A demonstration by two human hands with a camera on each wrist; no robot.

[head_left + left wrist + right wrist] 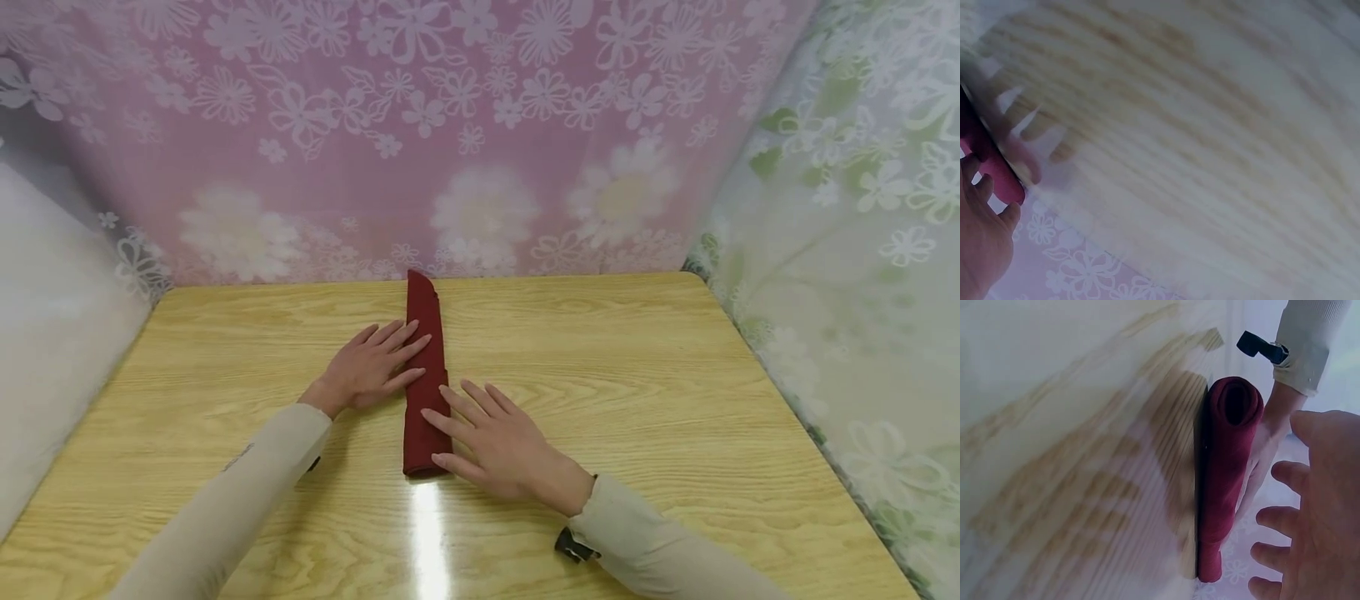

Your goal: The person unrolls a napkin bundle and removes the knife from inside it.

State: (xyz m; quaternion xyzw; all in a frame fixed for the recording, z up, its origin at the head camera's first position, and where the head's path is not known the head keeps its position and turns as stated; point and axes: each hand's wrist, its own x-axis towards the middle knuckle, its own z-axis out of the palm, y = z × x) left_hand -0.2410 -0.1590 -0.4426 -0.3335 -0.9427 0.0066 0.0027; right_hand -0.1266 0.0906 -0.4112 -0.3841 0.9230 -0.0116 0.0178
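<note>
A dark red cloth (422,396) lies rolled into a long, narrow tube, pointing away from me across the wooden table. Its near end shows a spiral with a hollow middle in the right wrist view, where the roll (1225,469) runs downward. My left hand (367,367) rests its outstretched fingers on the roll's left side, around the middle. Along the near right side, my right hand (502,446) has its fingers spread, the tips over the roll's edge. In the left wrist view, part of the roll (1000,178) appears beside the left hand (985,244).
The wood-grain table (622,358) has its far edge against a pink flowered curtain (352,192). A pale flowered curtain (847,275) borders the right side, and a white sheet (60,333) the left. The roll's far end reaches the table's back edge.
</note>
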